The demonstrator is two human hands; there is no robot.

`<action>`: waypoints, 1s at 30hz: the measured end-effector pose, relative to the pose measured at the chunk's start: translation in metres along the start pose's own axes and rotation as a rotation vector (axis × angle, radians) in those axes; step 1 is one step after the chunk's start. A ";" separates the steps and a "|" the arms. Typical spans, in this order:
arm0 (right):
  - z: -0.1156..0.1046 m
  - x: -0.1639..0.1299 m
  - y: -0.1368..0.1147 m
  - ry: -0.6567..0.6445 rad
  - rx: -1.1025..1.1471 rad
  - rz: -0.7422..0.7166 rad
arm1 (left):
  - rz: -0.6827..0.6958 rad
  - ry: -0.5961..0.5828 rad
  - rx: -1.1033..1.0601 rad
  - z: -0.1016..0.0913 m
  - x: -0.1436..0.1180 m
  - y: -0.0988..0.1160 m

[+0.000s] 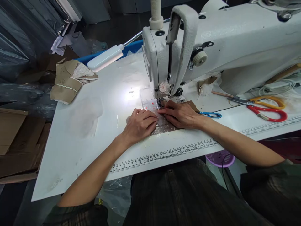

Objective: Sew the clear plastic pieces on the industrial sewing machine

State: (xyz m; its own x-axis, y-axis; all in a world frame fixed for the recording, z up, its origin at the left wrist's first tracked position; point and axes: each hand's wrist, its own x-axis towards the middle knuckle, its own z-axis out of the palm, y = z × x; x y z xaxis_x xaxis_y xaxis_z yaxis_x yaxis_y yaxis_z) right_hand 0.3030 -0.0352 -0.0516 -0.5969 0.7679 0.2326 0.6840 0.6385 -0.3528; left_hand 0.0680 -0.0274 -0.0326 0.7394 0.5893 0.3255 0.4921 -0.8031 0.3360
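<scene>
My left hand (142, 123) lies palm down at the left of the sewing plate (150, 103), fingers stretched and resting on a thin, see-through material. Just right of it, my right hand (180, 115) has its fingers bent and drawn together close to the presser foot (161, 102). What its fingertips pinch is too small and partly covered to make out. A pale fabric flower (164, 87) sits on the head of the white sewing machine (211, 40), above the needle area. Small red marks show on the plate in front of my fingers.
Blue thread snips (210, 115) lie beyond my right wrist. Scissors (265, 105) with orange and red handles rest further right. A lamp (105, 58) lights the white table (70, 150). A tied brown bundle (67, 83) lies at the left edge. A printed ruler (164, 154) runs along the front.
</scene>
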 end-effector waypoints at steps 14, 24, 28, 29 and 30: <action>-0.003 -0.001 -0.002 0.011 0.017 -0.034 | 0.103 0.070 0.102 0.004 -0.002 -0.004; 0.001 -0.004 -0.002 0.081 0.083 -0.005 | 0.222 0.082 0.213 0.006 -0.002 -0.006; -0.002 -0.005 0.000 0.163 0.208 0.034 | 0.241 0.097 0.240 0.006 -0.003 -0.007; -0.004 -0.006 0.000 0.172 0.226 0.033 | 0.237 0.095 0.241 0.006 -0.003 -0.007; -0.005 -0.006 -0.001 0.176 0.240 0.025 | 0.234 0.093 0.241 0.007 -0.003 -0.007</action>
State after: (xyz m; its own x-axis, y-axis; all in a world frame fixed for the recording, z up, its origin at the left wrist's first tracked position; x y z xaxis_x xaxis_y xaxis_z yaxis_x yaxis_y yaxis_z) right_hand 0.3083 -0.0400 -0.0482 -0.4849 0.7937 0.3672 0.5660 0.6049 -0.5601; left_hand 0.0652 -0.0239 -0.0419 0.8055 0.3835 0.4517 0.4168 -0.9086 0.0280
